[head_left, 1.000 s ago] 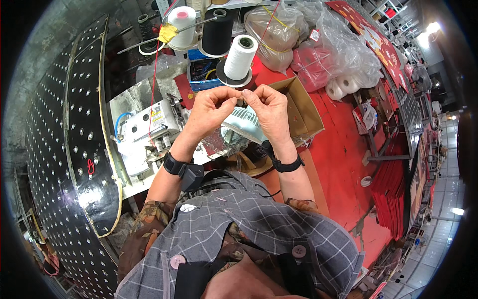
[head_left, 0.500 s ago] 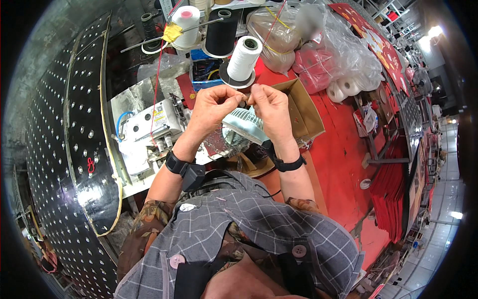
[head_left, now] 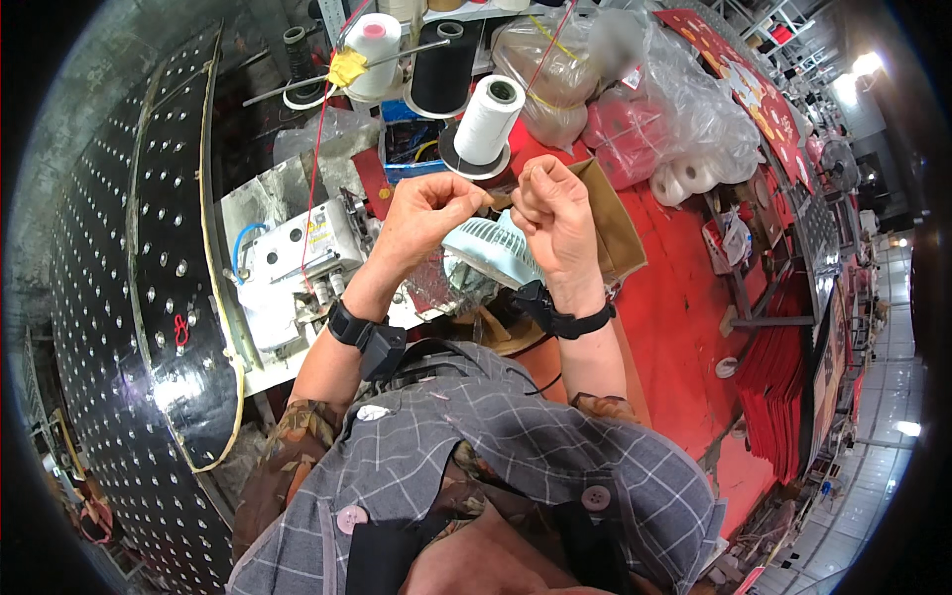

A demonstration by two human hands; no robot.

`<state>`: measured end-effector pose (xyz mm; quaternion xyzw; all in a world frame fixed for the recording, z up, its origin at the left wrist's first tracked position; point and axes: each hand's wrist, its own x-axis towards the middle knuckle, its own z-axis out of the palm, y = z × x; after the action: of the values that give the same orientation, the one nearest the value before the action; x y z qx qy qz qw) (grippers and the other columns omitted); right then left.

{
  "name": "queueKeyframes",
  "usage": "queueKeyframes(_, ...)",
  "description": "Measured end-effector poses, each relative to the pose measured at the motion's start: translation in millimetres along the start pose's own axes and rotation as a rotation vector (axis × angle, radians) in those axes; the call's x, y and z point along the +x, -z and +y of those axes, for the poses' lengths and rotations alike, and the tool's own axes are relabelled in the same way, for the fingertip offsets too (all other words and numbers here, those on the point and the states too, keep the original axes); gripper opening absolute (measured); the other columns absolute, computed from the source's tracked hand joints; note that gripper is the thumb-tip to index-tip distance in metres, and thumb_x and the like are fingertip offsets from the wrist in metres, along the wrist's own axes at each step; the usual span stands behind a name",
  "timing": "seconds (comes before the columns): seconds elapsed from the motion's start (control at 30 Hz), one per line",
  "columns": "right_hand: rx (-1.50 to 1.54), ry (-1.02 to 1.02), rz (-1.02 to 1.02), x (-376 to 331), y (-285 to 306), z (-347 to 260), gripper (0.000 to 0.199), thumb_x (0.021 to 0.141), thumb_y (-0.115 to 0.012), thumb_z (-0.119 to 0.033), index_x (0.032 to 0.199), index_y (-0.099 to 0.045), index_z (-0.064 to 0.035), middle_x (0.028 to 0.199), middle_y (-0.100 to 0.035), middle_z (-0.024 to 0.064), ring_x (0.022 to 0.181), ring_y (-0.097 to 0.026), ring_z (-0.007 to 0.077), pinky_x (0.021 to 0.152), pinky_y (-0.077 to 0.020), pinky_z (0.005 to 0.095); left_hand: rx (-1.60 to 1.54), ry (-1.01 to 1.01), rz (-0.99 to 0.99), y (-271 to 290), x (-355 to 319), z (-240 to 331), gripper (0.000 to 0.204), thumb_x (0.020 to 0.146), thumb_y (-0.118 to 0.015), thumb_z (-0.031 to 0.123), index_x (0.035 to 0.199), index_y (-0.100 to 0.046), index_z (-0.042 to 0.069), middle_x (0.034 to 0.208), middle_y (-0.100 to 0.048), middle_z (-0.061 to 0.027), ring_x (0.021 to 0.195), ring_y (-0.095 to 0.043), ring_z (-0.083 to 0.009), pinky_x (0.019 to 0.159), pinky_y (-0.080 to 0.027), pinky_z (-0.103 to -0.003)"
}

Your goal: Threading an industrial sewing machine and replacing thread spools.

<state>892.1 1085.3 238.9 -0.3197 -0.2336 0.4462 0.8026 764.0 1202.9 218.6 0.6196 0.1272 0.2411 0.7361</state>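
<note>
My left hand is raised over the work surface, thumb and fingertips pinched together; whatever they hold is too small to make out. A short gap to its right, my right hand has its fingers curled and pressed against the thumb, and any thing in it is hidden. Just beyond both hands stands a white thread cone on a dark round base. Below and between them sits a pale blue fan-like housing with ribs. An open cardboard box is behind my right hand.
A white sewing machine stands at the left, with a red thread running up from it to a metal rod. Black and white cones stand at the back. Bagged rolls lie on the red table. A studded black panel rises at far left.
My right hand has moved away from my left, slightly to the right, and turned with its fingers more curled. My left hand stays almost in place, still pinched.
</note>
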Motion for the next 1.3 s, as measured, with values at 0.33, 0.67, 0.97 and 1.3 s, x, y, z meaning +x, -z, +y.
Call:
queueKeyframes(0.33,-0.353,-0.037,-0.186,-1,-5,-10,0.015,0.091,-0.055,-0.019,0.087,-0.05,-0.006,0.068,-0.052,-0.0018,0.05,-0.032,-0.0001,0.045,-0.0239,0.0156,0.194,0.038,-0.162,-7,3,12,0.011,0.082,-0.055,0.005,0.088,-0.064,0.0,0.063,-0.048,0.0093,0.055,-0.035,0.0012,0.047,-0.029,-0.017)
queueKeyframes(0.67,-0.48,-0.134,-0.126,16,10,-33,0.013,0.088,-0.059,-0.016,0.084,-0.055,-0.0038,0.069,-0.056,-0.0011,0.052,-0.04,0.0024,0.046,-0.0298,0.0177,0.332,0.06,-0.193,-9,12,14,0.017,0.085,-0.056,0.008,0.097,-0.066,0.001,0.07,-0.061,0.0013,0.063,-0.05,-0.0016,0.056,-0.042,-0.02)
queueKeyframes(0.97,-1.748,0.903,-0.079,51,-10,-101,0.01,0.072,-0.069,-0.01,0.074,-0.06,-0.005,0.077,-0.058,0.0059,0.067,-0.056,0.0245,0.057,-0.0447,0.0334,0.326,-0.189,0.118,-15,73,-6,0.015,0.088,-0.058,0.011,0.093,-0.067,-0.001,0.081,-0.066,-0.0009,0.074,-0.056,-0.0037,0.066,-0.046,-0.02)
queueKeyframes(1.3,-1.692,0.812,0.033,114,62,-93,0.006,0.073,-0.064,-0.006,0.074,-0.059,-0.0042,0.076,-0.058,0.0076,0.076,-0.055,0.0283,0.069,-0.0421,0.0374,0.744,-0.526,0.206,-14,82,-25,0.038,0.081,-0.059,0.011,0.118,-0.057,0.005,0.113,-0.056,-0.0142,0.106,-0.051,-0.0303,0.094,-0.037,-0.037)
